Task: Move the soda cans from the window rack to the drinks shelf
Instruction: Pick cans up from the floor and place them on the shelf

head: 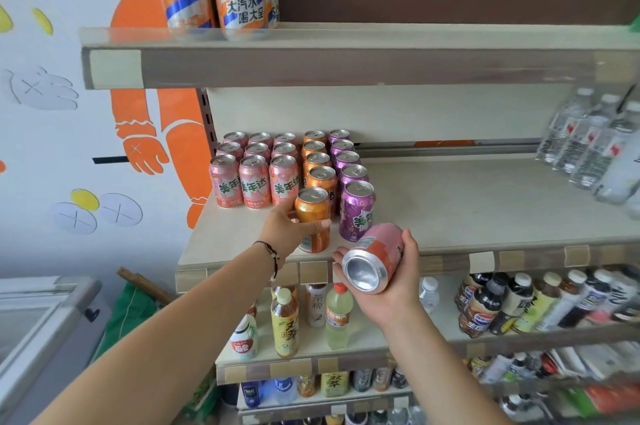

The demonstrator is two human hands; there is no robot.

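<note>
On the shelf, hands grip cans: left upright orange, right tilted pink.

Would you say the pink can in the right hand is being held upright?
No, the pink can lies tilted on its side in the right hand, its silver base facing the camera.

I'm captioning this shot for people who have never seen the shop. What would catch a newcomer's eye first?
Probably the two hands at the middle shelf: the left hand grips an upright orange can at the shelf's front, and the right hand holds a pink can tipped over, its silver bottom facing the camera. Behind them stand neat rows of pink, orange and purple cans, with a bright orange mural to the left.
</note>
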